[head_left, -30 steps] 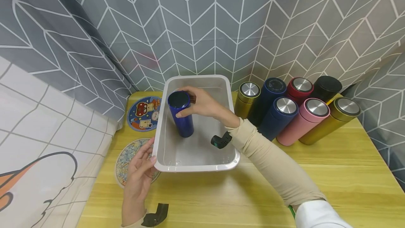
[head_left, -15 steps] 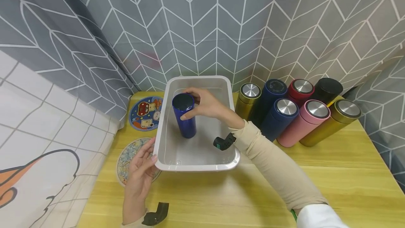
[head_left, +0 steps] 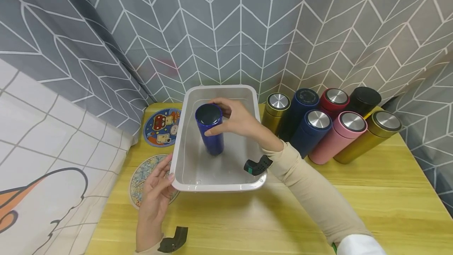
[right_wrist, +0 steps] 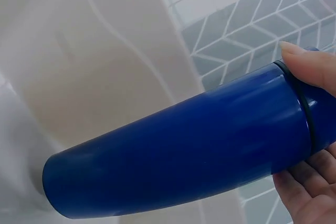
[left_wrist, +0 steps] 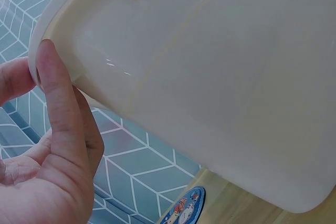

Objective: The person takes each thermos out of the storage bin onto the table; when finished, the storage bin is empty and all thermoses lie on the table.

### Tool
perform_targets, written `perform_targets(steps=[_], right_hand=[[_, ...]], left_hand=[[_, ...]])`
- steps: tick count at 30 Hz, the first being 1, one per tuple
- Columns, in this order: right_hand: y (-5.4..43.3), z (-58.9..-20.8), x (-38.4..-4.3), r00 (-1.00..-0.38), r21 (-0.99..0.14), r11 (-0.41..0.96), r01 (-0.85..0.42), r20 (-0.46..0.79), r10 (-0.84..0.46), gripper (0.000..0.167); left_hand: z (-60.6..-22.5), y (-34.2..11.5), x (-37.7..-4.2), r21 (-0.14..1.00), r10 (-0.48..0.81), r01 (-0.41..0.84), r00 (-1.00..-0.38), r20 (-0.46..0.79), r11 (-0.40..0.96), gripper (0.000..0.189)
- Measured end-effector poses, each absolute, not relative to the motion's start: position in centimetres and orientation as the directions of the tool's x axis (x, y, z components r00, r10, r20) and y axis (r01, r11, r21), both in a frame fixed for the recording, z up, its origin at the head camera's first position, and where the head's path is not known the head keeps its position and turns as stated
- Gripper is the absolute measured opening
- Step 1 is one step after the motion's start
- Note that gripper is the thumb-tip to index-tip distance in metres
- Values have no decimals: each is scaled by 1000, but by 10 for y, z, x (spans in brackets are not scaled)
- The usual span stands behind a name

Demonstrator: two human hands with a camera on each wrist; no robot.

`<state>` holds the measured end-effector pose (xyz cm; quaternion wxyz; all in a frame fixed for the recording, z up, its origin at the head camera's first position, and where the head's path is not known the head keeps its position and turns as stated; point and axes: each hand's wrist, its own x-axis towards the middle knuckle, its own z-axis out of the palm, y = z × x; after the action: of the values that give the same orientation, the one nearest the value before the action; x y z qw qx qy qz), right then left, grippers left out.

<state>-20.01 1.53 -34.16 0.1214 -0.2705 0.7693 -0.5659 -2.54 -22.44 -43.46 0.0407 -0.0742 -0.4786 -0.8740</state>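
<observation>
My right hand (head_left: 238, 119) grips a shiny blue thermos (head_left: 214, 143) with a black lid top, thumb on the near side and fingers around the back. The thermos stands nearly upright inside a light grey plastic tub (head_left: 219, 187), left of its middle. In the right wrist view, the thumb and fingers are at the cap end of the thermos (right_wrist: 184, 150), just past its dark ring. At the tub's front left corner, my left hand (head_left: 157, 186) holds the rim. The left wrist view shows the thumb and fingers pinching the rim of the tub (left_wrist: 210, 77).
Right of the tub stand several thermoses: gold (head_left: 277, 107), blue (head_left: 314, 129), red (head_left: 334, 101), black (head_left: 365, 99), pink (head_left: 341, 137) and another gold one (head_left: 369, 137). Two round mats (head_left: 150, 131) lie left of the tub on the wooden table (head_left: 283, 215). A patterned curtain (head_left: 230, 30) hangs behind.
My right hand and the blue thermos have shifted a little to the right inside the tub. The left hand stays on the rim, and the other thermoses stand as before.
</observation>
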Motion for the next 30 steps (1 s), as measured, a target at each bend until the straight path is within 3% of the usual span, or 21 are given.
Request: perform_targets(steps=[11, 20, 30], right_hand=[[34, -302, -171, -815, -935, 89, -343, 249, -523, 73], [70, -272, -147, -852, -918, 4, -396, 366, -374, 79], [107, -244, -125, -850, -885, -127, -449, 466, -246, 76]], left_hand=[[-435, -225, -26, 808, 10, 160, -980, 200, -567, 50], [-434, -224, -26, 835, -4, 134, -988, 156, -533, 49], [-433, -223, -25, 838, -12, 130, -989, 146, -531, 48]])
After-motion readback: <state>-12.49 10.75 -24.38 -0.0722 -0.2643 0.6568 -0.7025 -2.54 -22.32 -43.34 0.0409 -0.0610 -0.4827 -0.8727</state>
